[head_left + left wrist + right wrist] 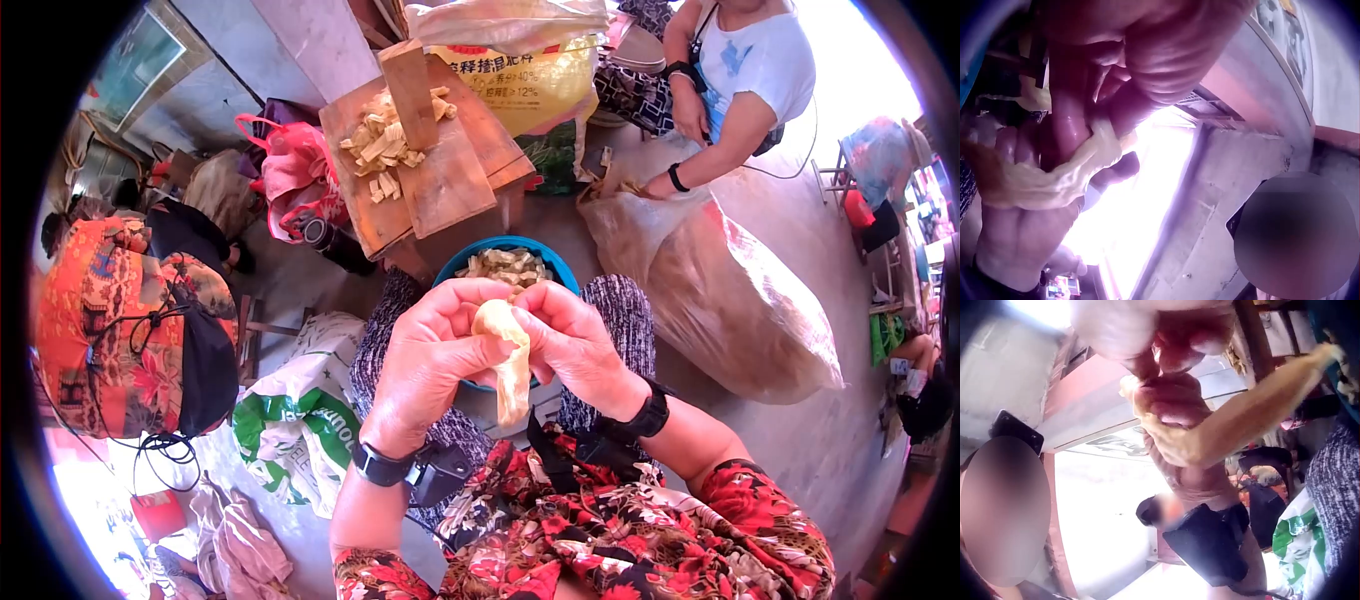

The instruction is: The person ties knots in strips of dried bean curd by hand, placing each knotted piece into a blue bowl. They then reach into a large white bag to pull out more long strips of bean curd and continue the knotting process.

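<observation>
Over a blue basin (pixel 563 268), both hands pinch one pale yellow, wrinkled, limp strip (pixel 514 375), which looks like a dried plant piece. My left hand (pixel 425 350) grips its upper part between thumb and fingers. Opposite, my right hand (pixel 575 345) pinches the same strip near its top, thumb against it. The strip's lower end hangs free towards my lap. In the right wrist view the strip (pixel 1235 419) stretches out past the fingers. Inside the basin lie many short, pale cut pieces (pixel 507 265), partly hidden by the hands.
Beyond the basin, a wooden stool (pixel 350 205) bears a board with an upright wooden block (pixel 408 95) and a pile of yellowish pieces (pixel 380 140). A large, full translucent sack (pixel 730 290) lies right, beside another person (pixel 750 80). A green-white bag (pixel 300 430) lies left.
</observation>
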Available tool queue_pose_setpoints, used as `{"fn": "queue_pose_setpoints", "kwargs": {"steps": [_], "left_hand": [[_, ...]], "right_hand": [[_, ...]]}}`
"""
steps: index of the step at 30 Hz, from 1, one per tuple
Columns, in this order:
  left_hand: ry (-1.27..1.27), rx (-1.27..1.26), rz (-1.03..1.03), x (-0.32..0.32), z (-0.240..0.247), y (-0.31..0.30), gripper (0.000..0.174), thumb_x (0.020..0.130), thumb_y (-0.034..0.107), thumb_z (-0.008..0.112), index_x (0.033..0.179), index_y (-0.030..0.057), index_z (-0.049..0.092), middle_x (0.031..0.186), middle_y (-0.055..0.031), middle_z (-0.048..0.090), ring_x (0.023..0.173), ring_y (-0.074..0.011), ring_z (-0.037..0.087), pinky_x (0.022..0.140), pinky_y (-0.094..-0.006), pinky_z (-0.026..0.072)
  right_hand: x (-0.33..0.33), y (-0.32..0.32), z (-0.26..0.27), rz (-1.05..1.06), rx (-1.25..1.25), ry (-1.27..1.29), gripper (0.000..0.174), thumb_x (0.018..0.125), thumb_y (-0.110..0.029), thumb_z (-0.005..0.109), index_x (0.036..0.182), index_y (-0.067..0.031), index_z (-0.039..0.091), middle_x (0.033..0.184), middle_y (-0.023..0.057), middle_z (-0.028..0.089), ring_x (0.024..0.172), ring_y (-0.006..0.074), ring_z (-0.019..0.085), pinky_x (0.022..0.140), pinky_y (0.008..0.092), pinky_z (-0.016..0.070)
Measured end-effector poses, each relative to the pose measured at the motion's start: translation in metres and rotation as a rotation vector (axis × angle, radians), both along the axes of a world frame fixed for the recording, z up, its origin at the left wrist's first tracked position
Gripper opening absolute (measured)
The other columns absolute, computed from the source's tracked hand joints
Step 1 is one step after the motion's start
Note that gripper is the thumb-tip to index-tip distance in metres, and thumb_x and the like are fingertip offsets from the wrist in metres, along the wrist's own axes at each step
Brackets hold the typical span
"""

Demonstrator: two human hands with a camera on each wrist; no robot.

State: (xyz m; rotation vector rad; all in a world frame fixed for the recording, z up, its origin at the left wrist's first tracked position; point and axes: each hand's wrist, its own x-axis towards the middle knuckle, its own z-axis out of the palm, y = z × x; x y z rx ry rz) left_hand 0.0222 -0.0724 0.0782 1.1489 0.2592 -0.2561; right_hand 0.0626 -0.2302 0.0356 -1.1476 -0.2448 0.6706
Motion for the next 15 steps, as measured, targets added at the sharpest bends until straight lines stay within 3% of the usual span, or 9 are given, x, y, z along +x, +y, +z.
{"fn": "queue_pose_setpoints", "kwargs": {"steps": [4,6,8,11,14,15], "left_hand": [[-0.047,0.047,0.000,-0.004,-0.010,0.002,0.022,0.077,0.004,0.070,0.093,0.0028,0.055,0.085,-0.0054,0.064,0.071,-0.0120,0.062,0.061,-0.0237,0.0520],[-0.077,0.147,0.046,-0.005,-0.015,0.001,0.018,0.078,0.006,0.070,0.089,0.0028,0.055,0.082,-0.0049,0.063,0.069,-0.0105,0.061,0.061,-0.0229,0.0517],[-0.106,0.283,0.112,-0.005,-0.020,-0.001,0.016,0.079,0.006,0.069,0.088,0.0030,0.055,0.081,-0.0046,0.063,0.069,-0.0097,0.060,0.061,-0.0224,0.0513],[-0.221,0.528,0.179,-0.007,-0.034,-0.005,0.012,0.079,0.006,0.066,0.088,0.0013,0.060,0.083,-0.0053,0.064,0.071,-0.0083,0.060,0.064,-0.0229,0.0504],[-0.287,0.702,0.117,-0.006,-0.030,-0.006,0.012,0.079,0.005,0.064,0.090,0.0010,0.063,0.088,-0.0064,0.066,0.075,-0.0084,0.062,0.067,-0.0236,0.0505],[-0.320,0.713,0.100,-0.007,-0.031,-0.007,0.012,0.079,0.005,0.064,0.090,0.0009,0.063,0.088,-0.0065,0.066,0.075,-0.0088,0.062,0.067,-0.0236,0.0505]], "right_hand": [[-0.005,0.003,-0.008,-0.104,0.023,-0.099,0.020,0.091,-0.023,0.058,0.092,-0.0045,0.052,0.073,-0.0039,0.055,0.063,0.0022,0.050,0.052,0.0176,0.0404],[-0.001,0.001,-0.017,-0.166,-0.249,-0.261,0.019,0.089,-0.019,0.061,0.095,-0.0029,0.053,0.079,-0.0030,0.056,0.068,0.0018,0.050,0.057,0.0172,0.0411],[-0.002,-0.002,-0.012,-0.176,-0.071,-0.227,0.022,0.087,-0.014,0.062,0.103,-0.0026,0.053,0.086,-0.0010,0.057,0.069,0.0021,0.051,0.057,0.0178,0.0419],[-0.007,-0.001,-0.009,-0.109,-0.037,-0.274,0.028,0.086,-0.009,0.062,0.112,-0.0030,0.051,0.090,0.0011,0.059,0.069,0.0024,0.052,0.056,0.0181,0.0424],[-0.006,-0.001,-0.014,-0.183,-0.192,-0.383,0.033,0.086,-0.005,0.060,0.117,-0.0025,0.049,0.094,0.0037,0.060,0.070,0.0019,0.052,0.057,0.0177,0.0428],[-0.004,-0.001,-0.016,-0.209,-0.132,-0.274,0.034,0.085,-0.005,0.060,0.117,-0.0024,0.048,0.096,0.0050,0.061,0.065,0.0020,0.051,0.052,0.0171,0.0402]]}}
